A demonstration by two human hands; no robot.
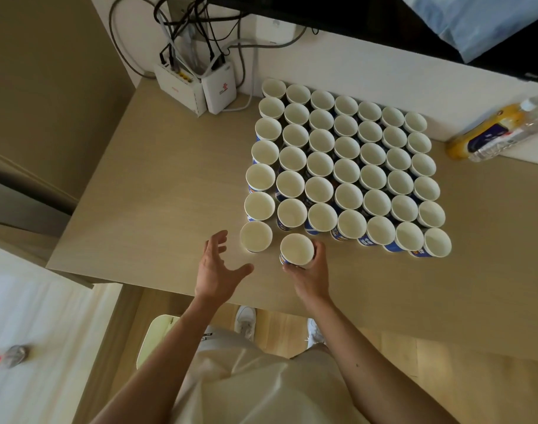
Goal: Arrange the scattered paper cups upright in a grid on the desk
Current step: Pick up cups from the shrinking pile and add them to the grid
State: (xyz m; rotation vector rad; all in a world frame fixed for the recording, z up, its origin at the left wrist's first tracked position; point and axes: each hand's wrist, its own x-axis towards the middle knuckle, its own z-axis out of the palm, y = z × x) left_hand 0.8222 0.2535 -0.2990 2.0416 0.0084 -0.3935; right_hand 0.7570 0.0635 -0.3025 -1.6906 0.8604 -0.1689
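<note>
Upright cup grid [347, 166] on desk [157, 185], right hand [312, 275] gripping cup [296, 250], left hand [218, 270] spread

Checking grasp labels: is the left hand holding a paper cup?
No: the left hand has its fingers spread and holds nothing; only the right hand grips a paper cup.

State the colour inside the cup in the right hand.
Plain off-white; the cup shows best in the head view.

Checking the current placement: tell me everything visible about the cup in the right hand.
The cup is paper, white and empty inside, with a rolled rim and a blue printed wall. It is upright, just in front of the grid, beside but apart from the near-left cup. The right hand grips its near side and right wall.
</note>
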